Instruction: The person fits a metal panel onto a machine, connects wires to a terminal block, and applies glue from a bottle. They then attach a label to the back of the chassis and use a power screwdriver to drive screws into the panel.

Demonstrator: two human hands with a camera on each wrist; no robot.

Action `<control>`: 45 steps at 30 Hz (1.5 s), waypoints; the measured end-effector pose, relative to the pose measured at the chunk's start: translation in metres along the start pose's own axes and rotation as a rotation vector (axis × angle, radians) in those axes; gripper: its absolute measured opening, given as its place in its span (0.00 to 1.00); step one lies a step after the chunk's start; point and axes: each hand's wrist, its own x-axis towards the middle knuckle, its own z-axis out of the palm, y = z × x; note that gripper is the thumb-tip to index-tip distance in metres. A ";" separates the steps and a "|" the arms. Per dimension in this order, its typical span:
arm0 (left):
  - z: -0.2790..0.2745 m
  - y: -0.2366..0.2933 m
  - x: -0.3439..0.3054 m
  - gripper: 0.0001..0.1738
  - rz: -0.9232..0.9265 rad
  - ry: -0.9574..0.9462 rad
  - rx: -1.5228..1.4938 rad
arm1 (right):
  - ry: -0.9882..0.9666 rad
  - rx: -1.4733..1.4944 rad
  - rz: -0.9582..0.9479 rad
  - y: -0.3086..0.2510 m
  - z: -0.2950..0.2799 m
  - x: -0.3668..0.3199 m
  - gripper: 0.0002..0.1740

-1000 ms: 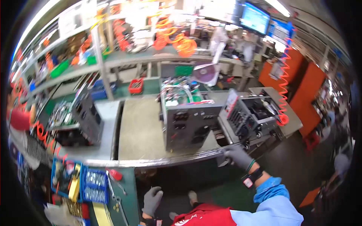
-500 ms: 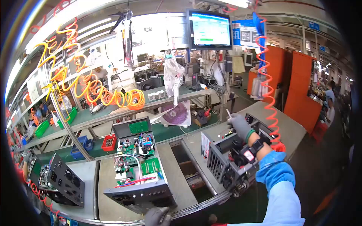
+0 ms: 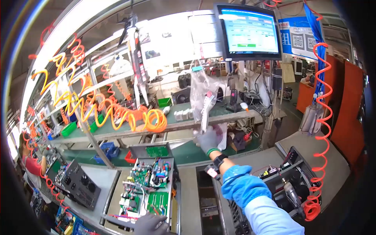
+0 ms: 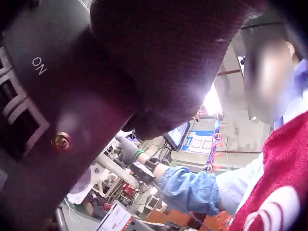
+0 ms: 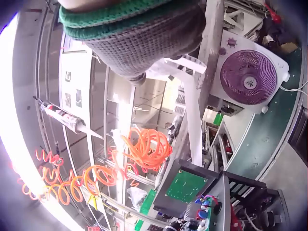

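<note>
The right hand (image 3: 207, 141) is extended at the edge of the raised shelf (image 3: 243, 116). Its fingers pinch a white strip (image 5: 193, 120); in the right wrist view the strip runs from beneath the glove toward the open unit (image 3: 158, 201). The exact fingertip contact is covered by the glove.

The left hand (image 3: 150, 226) is located at the near end of the open unit, below and left of the right fingers. It lies close against a dark panel (image 4: 91, 154) marked "ON" and carrying a brass-coloured screw (image 4: 61, 142). Whether the left fingers are curled around the panel edge or straight cannot be told.

The open unit stands on the bench (image 3: 187, 188), its circuit boards exposed beyond the left fingers. A purple fan (image 5: 248, 77) stands just behind the right fingers. A clear plastic bag (image 3: 201, 84) hangs above them, and the monitor (image 3: 250, 33) is positioned above and to their right. An orange coiled hose (image 3: 154, 120) hangs to the left of the right fingers. A second unit (image 3: 80, 184) is set well to the left of the left fingers.
</note>
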 end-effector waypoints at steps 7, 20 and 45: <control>-0.097 0.040 0.065 0.14 -0.365 -0.296 -0.391 | -0.071 0.476 0.111 0.064 0.011 0.018 0.19; 0.078 -0.082 0.399 0.25 0.183 0.135 -0.102 | -0.364 0.210 0.144 -0.018 -0.146 -0.065 0.23; 0.196 0.027 0.326 0.35 -0.025 -0.080 -0.125 | -0.067 0.211 -0.048 0.016 -0.121 -0.053 0.18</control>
